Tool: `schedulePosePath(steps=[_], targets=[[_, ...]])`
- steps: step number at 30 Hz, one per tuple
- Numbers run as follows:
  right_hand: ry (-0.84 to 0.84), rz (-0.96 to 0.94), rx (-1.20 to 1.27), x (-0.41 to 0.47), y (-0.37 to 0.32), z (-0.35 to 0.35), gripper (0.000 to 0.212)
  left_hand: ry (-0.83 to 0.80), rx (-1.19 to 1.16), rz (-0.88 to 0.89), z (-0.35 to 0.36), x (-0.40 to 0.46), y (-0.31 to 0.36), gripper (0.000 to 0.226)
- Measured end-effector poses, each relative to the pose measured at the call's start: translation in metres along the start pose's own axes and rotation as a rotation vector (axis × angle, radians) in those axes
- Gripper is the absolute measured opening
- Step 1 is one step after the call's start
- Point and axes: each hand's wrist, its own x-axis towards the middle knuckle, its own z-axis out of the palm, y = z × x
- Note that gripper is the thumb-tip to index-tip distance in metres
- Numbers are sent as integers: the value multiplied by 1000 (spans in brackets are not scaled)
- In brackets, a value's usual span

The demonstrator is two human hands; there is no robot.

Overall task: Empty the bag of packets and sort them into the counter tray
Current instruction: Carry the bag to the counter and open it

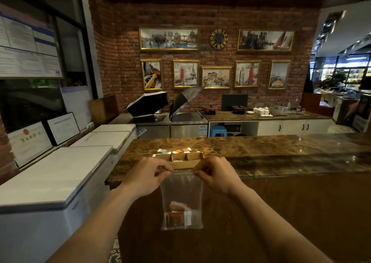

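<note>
A clear plastic zip bag (181, 190) hangs in front of the counter, held by its top edge. My left hand (147, 175) pinches the top left corner and my right hand (215, 173) pinches the top right corner. Several orange and white packets (177, 215) lie at the bottom of the bag. Just behind my hands a cardboard tray (181, 159) with compartments sits on the marble counter (261, 150). More loose packets (173, 151), orange and white, lie on the counter behind the tray.
White chest freezers (60, 172) stand to the left of the counter. Behind the counter are open umbrellas (160, 104), a back worktop with pots and cups (251, 110), and a brick wall with pictures. The counter's dark front panel (281, 212) fills the lower right.
</note>
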Motion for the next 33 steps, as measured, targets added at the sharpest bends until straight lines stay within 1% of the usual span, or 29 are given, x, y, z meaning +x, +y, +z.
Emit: schedulePosePath(steps=[7, 9, 11, 14, 16, 20, 23, 28, 33], targets=[[-22, -7, -36, 62, 23, 28, 11, -23, -92, -63, 18, 56, -48, 21], [-40, 0, -37, 81, 29, 35, 13, 11, -58, -58, 23, 73, -62, 17], [-52, 23, -58, 108, 38, 46, 14, 44, 0, -60, 26, 98, -79, 15], [-54, 84, -47, 153, 51, 57, 12, -18, -94, -77, 29, 140, -105, 16], [-49, 65, -67, 189, 59, 67, 12, 8, -90, -32, 31, 172, -128, 19], [-52, 36, -94, 252, 76, 86, 12, -5, -94, -77, 36, 232, -169, 12], [-39, 61, -110, 290, 91, 100, 14, 44, -78, -39, 44, 271, -194, 8], [-26, 84, -75, 337, 115, 112, 11, 52, -31, -37, 60, 321, -219, 8], [-24, 55, -97, 377, 148, 120, 9, 32, 1, -43, 74, 364, -229, 9]])
